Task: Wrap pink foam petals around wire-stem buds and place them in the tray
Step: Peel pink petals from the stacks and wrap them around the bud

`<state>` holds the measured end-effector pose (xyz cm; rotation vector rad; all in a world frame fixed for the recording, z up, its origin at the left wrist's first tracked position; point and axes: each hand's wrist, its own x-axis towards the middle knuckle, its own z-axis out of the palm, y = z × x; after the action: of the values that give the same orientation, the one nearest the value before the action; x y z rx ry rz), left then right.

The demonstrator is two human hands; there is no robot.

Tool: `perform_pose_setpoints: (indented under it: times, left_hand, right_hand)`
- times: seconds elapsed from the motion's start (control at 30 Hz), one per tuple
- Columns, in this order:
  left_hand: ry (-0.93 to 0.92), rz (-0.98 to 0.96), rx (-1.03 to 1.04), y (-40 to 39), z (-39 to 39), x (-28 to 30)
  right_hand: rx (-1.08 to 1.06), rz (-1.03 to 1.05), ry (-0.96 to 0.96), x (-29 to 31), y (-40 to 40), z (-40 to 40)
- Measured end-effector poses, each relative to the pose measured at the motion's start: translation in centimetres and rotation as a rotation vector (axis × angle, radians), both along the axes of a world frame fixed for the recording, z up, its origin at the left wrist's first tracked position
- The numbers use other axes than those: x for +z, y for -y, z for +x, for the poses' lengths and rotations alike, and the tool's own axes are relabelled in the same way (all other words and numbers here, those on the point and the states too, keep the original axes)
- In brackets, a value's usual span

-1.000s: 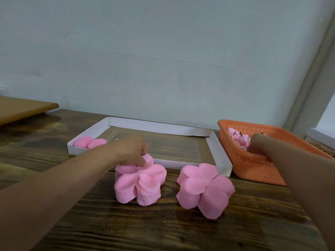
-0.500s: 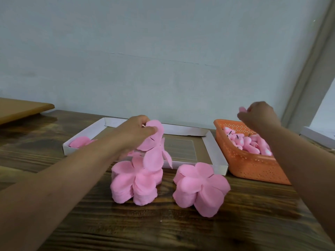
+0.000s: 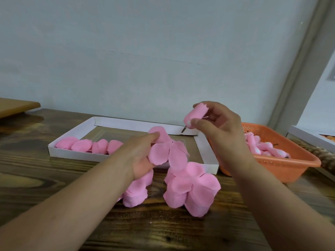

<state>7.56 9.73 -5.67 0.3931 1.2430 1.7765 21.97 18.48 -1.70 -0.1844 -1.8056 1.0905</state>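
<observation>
While your left hand [image 3: 143,156] pinches a pink five-lobed foam petal [image 3: 167,153], your right hand's [image 3: 223,127] fingers [image 3: 198,123] grip a wire-stemmed pink bud [image 3: 194,115] above the tray [image 3: 76,131].

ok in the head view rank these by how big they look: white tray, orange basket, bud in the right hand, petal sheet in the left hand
1. white tray
2. orange basket, partly hidden by the right arm
3. petal sheet in the left hand
4. bud in the right hand

The held ones are nearer the camera, so their size is flattered.
</observation>
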Motion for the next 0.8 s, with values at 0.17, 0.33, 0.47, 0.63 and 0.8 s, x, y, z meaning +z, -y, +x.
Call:
perform_pose_setpoints:
  times: [0.17, 0.33, 0.47, 0.63, 0.8]
  left_hand:
    - [0.099, 0.074, -0.020, 0.6, 0.6, -0.1]
    - [0.124, 0.141, -0.070, 0.9, 1.0, -0.2]
    - [0.140, 0.181, -0.110, 1.0, 1.2, -0.4]
    - [0.099, 0.191, -0.164, 1.1, 1.5, -0.8]
    - [0.087, 0.135, -0.114, 1.0, 1.7, -1.2]
  right_hand:
    - [-0.077, 0.120, 0.149, -1.4, 0.4, -0.1]
    - [-0.114, 0.188, 0.211, -2.2, 0.3, -0.2]
    - [-0.140, 0.218, 0.238, -2.6, 0.4, 0.1]
    - [-0.144, 0.294, 0.325, -2.9, 0.5, 0.2]
    - [-0.219, 0.533, 0.404, -3.0, 0.8, 0.3]
